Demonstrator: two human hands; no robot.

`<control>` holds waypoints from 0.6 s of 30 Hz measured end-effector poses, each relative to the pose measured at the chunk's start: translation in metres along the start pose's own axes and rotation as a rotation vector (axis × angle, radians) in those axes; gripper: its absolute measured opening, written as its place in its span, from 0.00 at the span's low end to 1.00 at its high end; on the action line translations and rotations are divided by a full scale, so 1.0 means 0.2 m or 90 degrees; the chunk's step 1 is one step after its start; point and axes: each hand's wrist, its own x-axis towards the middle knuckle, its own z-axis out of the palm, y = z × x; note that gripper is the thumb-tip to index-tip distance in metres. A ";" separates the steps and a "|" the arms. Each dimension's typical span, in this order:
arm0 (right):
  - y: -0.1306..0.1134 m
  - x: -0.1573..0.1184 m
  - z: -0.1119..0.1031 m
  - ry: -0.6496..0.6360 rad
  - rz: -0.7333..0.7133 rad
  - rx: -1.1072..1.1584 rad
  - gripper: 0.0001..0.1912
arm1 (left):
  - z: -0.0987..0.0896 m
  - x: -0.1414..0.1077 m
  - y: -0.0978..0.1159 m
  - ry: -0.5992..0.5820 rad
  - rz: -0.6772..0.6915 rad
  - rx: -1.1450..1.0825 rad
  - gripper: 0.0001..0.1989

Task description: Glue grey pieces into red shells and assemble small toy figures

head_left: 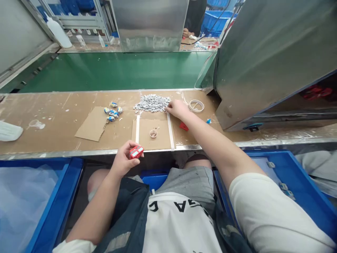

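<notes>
My left hand (pixel 125 160) grips a small red toy car (pixel 136 152) with pale, light-coloured panels, just in front of the bench edge. Over the bench, my right hand (pixel 178 108) reaches to the right side of a heap of small grey flat pieces (pixel 152 103). Its fingertips are pinched together at the heap, and whatever is between them is too small to make out. Between the hands, a tiny round cup (pixel 153 133) with a thin stick in it stands on a cardboard sheet (pixel 164 139) taped down with white strips.
Several small blue, white and yellow pieces (pixel 113 113) lie beside a loose cardboard piece (pixel 91 123). A tape roll (pixel 196 105) and a red piece (pixel 183 126) lie at right. Beyond runs a green conveyor belt (pixel 118 72). Blue bins (pixel 75 175) flank my legs; another person's hand (pixel 187 33) shows behind.
</notes>
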 end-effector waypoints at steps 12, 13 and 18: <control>-0.04 -0.14 0.02 0.130 -0.106 0.306 0.05 | 0.16 0.05 0.03 -0.074 -0.046 -0.216 0.39; -0.06 -0.22 -0.01 0.140 -0.127 0.432 0.08 | 0.17 0.05 0.04 -0.088 -0.049 -0.214 0.38; -0.15 -0.76 -0.08 0.153 -0.180 0.865 0.16 | 0.21 0.06 0.04 -0.139 -0.071 -0.246 0.36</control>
